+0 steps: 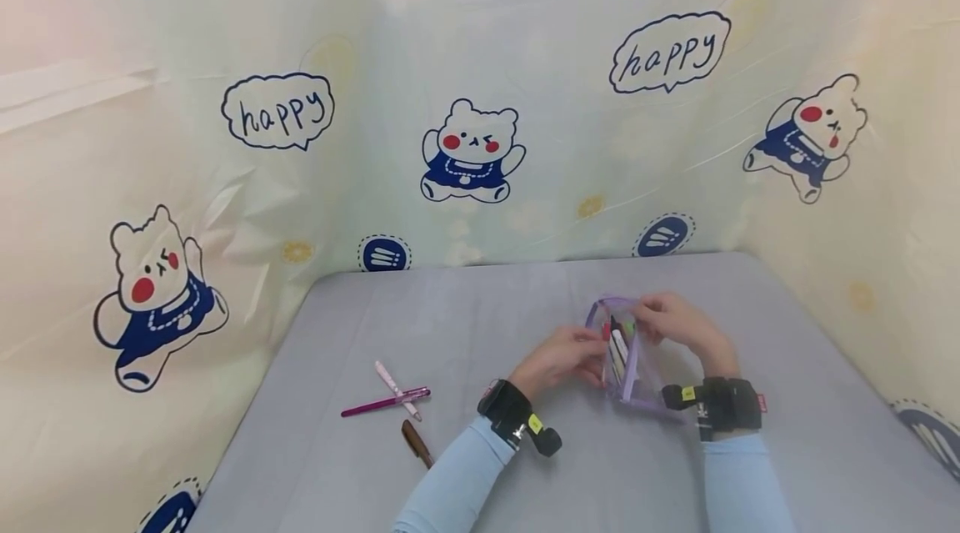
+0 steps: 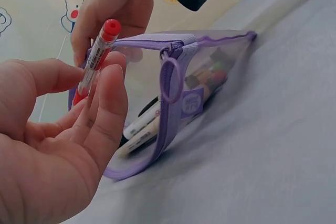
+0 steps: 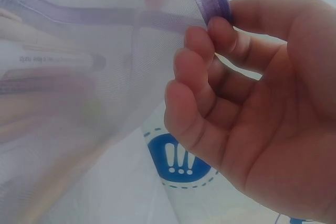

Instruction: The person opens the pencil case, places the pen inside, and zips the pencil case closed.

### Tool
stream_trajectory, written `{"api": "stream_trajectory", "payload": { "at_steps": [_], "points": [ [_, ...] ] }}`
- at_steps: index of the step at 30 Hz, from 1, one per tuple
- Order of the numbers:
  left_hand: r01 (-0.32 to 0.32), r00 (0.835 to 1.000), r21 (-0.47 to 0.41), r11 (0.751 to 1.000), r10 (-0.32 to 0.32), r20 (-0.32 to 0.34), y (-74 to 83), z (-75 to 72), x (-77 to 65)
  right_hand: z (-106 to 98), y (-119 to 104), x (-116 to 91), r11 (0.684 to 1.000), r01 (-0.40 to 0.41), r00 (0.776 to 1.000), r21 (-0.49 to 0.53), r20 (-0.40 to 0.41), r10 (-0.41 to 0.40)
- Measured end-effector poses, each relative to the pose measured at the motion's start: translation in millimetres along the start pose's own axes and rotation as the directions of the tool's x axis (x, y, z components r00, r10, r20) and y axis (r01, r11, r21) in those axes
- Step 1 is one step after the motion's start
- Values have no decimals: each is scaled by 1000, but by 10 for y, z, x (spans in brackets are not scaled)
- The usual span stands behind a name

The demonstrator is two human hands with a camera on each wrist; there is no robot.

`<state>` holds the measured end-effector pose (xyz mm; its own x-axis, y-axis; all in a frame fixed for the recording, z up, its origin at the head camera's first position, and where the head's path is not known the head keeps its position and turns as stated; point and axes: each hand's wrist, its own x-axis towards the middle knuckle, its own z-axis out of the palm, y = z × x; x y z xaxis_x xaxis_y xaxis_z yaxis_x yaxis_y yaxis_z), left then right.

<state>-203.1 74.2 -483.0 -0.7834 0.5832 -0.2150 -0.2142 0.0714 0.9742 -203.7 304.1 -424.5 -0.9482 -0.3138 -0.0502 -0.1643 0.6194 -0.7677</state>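
Left hand [image 2: 63, 145] pinches 1 red pen [image 2: 95, 59] near open purple pouch [image 1: 631, 374].

The pouch [image 2: 170, 116] is see-through pale lilac mesh edged in purple, with a purple ring pull [image 2: 165, 74]. A clear-barrelled pen [image 2: 93, 64] has red ends and dark print; among those inside, one pen [image 2: 143, 126] is white. On the pale grey-lavender table [image 1: 480, 308] lie a magenta pen [image 1: 373, 406], a pale pink one [image 1: 389, 379] and a brown one [image 1: 412, 439]. Sleeves [image 1: 453, 479] are light blue, wrist straps [image 1: 504, 404] black with yellow labels. The cream-and-mint backdrop [image 1: 562, 116] carries red-cheeked white bears in navy, navy-outlined "happy" bubbles, navy discs and yellow-orange slices.
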Motion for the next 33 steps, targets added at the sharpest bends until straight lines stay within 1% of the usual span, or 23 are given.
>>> {"api": "stream_trajectory", "payload": {
  "at_steps": [2,5,10,11,15,20,27,29,33],
  "points": [
    [4,1000,-18,1000,-4,18,-15,31,44,-4,2,-4,1000,-8,1000,-7,2,8],
    [24,1000,-51,998,-23,22,-7,66,91,-11,10,-5,1000,2,1000,-6,8,-2],
    [49,998,-124,991,-44,39,28,79,179,1,25,-2,1000,11,1000,9,-4,-11],
    [51,998,-127,991,-46,41,32,77,196,4,25,-3,1000,12,1000,11,-5,-12],
    [79,997,-108,991,-76,33,21,62,244,9,23,-9,1000,7,1000,3,-1,-7],
    [88,996,-62,994,-88,-3,24,66,280,-2,37,7,1000,10,1000,5,-11,-10],
    [121,990,-65,991,-124,-59,33,88,361,-6,-32,-5,1000,-3,1000,19,-6,3],
    [122,990,-53,991,-126,-67,35,99,378,-8,-105,-38,1000,-17,1000,12,-2,17],
    [116,991,9,993,-115,-67,52,131,411,-14,-90,-43,1000,-24,1000,5,-11,24]
  ]
}}
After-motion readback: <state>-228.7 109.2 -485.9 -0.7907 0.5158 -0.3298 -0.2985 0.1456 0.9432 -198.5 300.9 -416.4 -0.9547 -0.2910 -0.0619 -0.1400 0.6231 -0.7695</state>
